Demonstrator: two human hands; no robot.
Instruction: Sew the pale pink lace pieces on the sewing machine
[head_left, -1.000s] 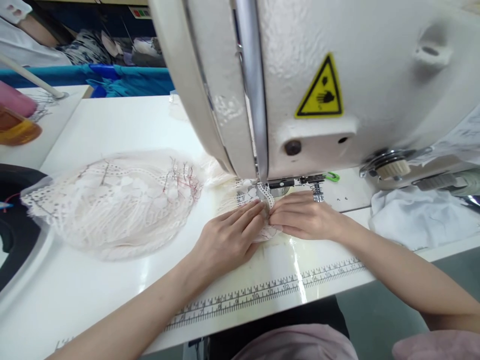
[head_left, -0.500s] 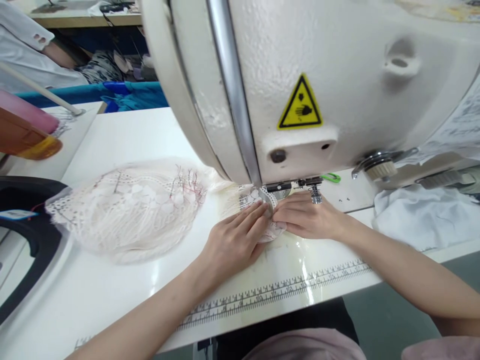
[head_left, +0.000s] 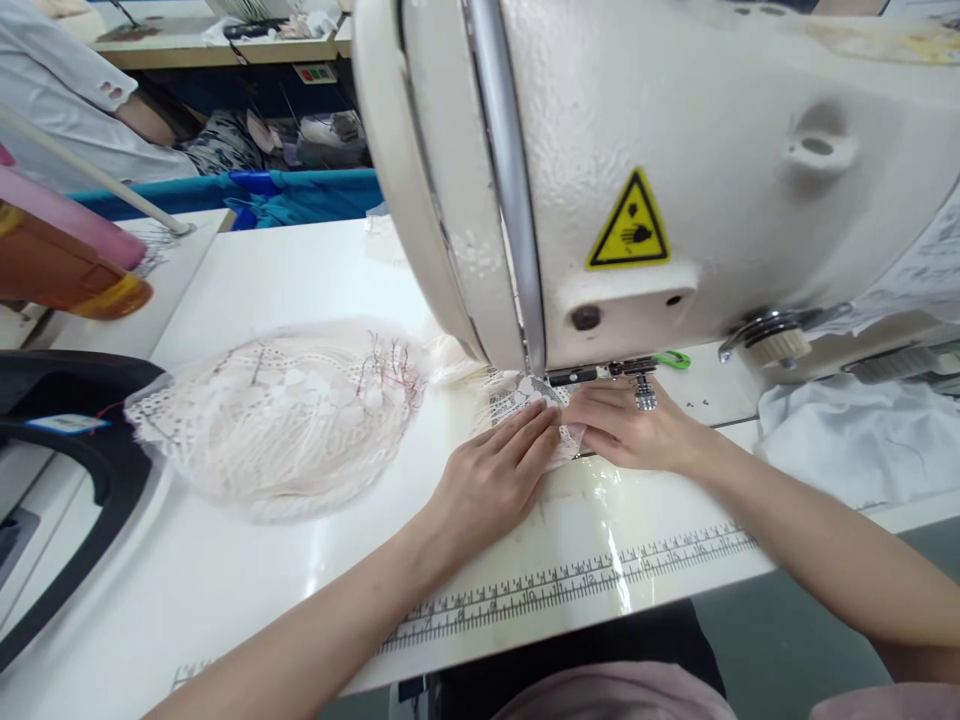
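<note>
A piece of white lace (head_left: pixel 529 393) lies under the presser area of a sewing machine (head_left: pixel 600 110). My left hand (head_left: pixel 499 465) rests flat on it with fingers stretched forward, their tips just in front of the needle area. Close to its right, my right hand (head_left: pixel 634 425) has its fingers curled together at the lace's right edge, partly behind a small metal attachment screw (head_left: pixel 644 393). A narrow strip of lace leads left to a gathered bundle of cream lace (head_left: pixel 285 420) with dark and red loose threads. The needle tip is hidden.
A printed ruler scale (head_left: pixel 562 590) runs along the table's front edge. White cloth (head_left: pixel 855 440) lies at the right, green-handled snips (head_left: pixel 673 359) behind my right hand. A black curved frame (head_left: pixel 112 430) and thread cones (head_left: pixel 67 240) stand left. Beyond, a person in a white sleeve (head_left: pixel 67 90) sits.
The camera view has shifted, so everything sits a little further right. Both hands stay at the needle area, and less lace shows below the fingers.
</note>
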